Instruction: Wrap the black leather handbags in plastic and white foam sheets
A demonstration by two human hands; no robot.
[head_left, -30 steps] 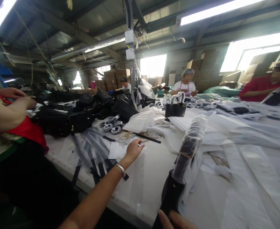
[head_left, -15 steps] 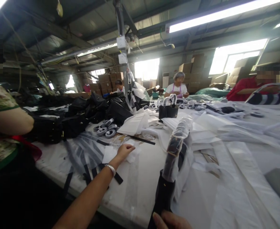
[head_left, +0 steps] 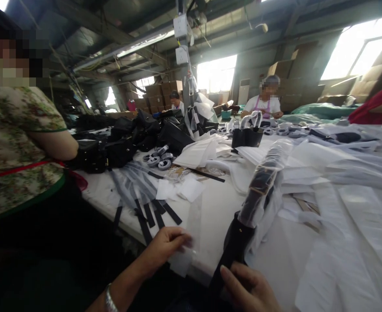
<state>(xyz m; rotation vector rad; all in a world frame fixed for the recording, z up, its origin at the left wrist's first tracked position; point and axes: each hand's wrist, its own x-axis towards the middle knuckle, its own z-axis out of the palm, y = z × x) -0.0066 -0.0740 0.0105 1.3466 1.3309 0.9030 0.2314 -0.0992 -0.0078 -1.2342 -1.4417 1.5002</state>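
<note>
A black handbag (head_left: 231, 245) stands tilted at the table's near edge, its handle (head_left: 260, 180) wrapped in clear plastic film and pointing away from me. My right hand (head_left: 251, 284) grips the bag's near end, thumb on the side facing me. To the left of the bag, my left hand (head_left: 171, 242) is closed in a pinch, slightly blurred. From its fingers hangs a small, thin white sheet (head_left: 180, 263), over the table edge. Two similar white sheets (head_left: 189, 189) lie on the table beyond that hand.
Black strips (head_left: 148, 215) and translucent film (head_left: 134, 180) lie at the left edge. Coiled wrapped straps (head_left: 160, 158) and piled black bags (head_left: 122, 138) are behind. White wrapping sheets (head_left: 343, 173) cover the right. A co-worker (head_left: 24, 130) stands close on the left; others sit across the table.
My left hand has drawn back from the white sheets toward me, with one small sheet in its fingers. My right hand still holds the bag. The view has turned left.
</note>
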